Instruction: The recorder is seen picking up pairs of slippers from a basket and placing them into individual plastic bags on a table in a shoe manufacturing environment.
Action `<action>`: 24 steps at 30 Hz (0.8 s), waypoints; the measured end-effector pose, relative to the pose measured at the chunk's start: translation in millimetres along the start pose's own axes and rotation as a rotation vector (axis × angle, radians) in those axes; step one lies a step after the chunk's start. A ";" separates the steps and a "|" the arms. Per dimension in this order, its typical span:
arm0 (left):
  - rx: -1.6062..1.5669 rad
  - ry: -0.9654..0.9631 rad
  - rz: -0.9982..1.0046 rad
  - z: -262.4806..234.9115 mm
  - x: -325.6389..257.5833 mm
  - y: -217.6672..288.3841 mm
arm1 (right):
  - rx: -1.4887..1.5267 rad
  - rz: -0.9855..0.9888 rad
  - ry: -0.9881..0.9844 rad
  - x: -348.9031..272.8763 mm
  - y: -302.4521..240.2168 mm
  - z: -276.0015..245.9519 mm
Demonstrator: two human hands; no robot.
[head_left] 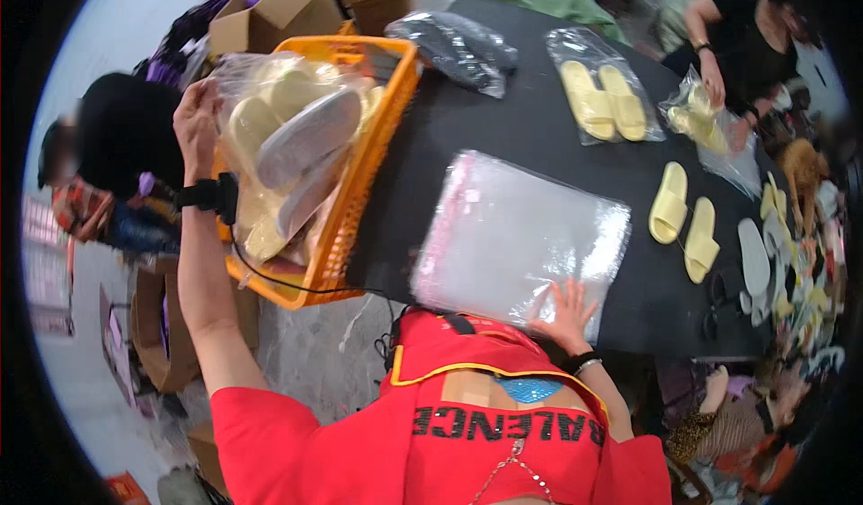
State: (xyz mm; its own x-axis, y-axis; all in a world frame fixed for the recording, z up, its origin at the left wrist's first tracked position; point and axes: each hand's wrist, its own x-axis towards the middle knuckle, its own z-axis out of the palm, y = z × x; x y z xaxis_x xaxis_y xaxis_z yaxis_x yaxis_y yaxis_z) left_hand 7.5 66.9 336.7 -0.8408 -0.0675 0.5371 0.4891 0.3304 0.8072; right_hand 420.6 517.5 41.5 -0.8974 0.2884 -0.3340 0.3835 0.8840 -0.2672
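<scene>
Our left grip (pixel 198 123) pinched the slipper bag (pixel 277 146) over the crate (pixel 378 168), upper left; the bag lay right of it, its grey sole (pixel 310 137) slanting toward upper right. Our right grip (pixel 564 312), splayed, rested on clear sleeves (pixel 521 235) at centre.

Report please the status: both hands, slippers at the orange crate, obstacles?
Left hand at edge of bagged slippers at orange crate, grip unclear. Right hand spread on stack of clear bags. Possible snag: black cable across crate's near edge.
</scene>
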 end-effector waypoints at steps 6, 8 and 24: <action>-0.027 0.146 0.029 58.4 22.3 -29.2 | 0.036 0.004 0.035 -6.9 -0.2 6.0; -0.126 0.209 0.068 91.1 17.3 -23.7 | 0.064 0.035 0.052 -8.0 0.8 8.1; -0.335 -0.380 0.140 179.6 40.2 95.7 | 0.071 -0.023 0.142 -6.4 6.3 8.3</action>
State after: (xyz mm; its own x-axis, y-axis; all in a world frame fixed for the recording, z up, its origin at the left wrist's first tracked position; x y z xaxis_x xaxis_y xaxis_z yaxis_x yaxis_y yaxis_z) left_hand -21.2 264.9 391.5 -0.7563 0.3222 0.5694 0.5983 -0.0113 0.8012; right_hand 430.5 518.2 34.5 -0.9262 0.3215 -0.1972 0.3720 0.8645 -0.3379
